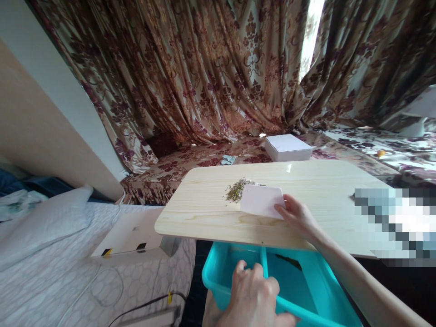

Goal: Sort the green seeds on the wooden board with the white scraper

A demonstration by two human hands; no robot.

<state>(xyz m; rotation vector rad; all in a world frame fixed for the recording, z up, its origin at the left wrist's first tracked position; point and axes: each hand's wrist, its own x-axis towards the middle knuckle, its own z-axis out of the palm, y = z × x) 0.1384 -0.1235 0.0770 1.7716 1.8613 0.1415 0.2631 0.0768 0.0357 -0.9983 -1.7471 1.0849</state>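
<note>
A thin white card (pixel 260 200) with rounded corners is pinched in my right hand (pixel 294 213), thumb on the near face. It stands tilted at the right side of a loose pile of small greenish-brown seeds or grains (pixel 235 190), hiding part of it. The pile lies on a light wooden tabletop (pixel 204 218). Below the front edge is a turquoise bin (pixel 316 277) with a divider (pixel 265 256). At its near rim, my left hand (pixel 254 293) is closed over the bin with bent fingers; the fingertips are hidden. A dark strip (pixel 289 262) shows inside the right compartment.
Behind the tabletop, a white box (pixel 289 147) and a small bluish cloth (pixel 228 160) sit on a floral-covered ledge before patterned curtains (pixel 211 68). A blurred-out object (pixel 398 225) occupies the tabletop's right end. Left, a bed holds a white carton (pixel 132 234), a pillow (pixel 51 222) and cables.
</note>
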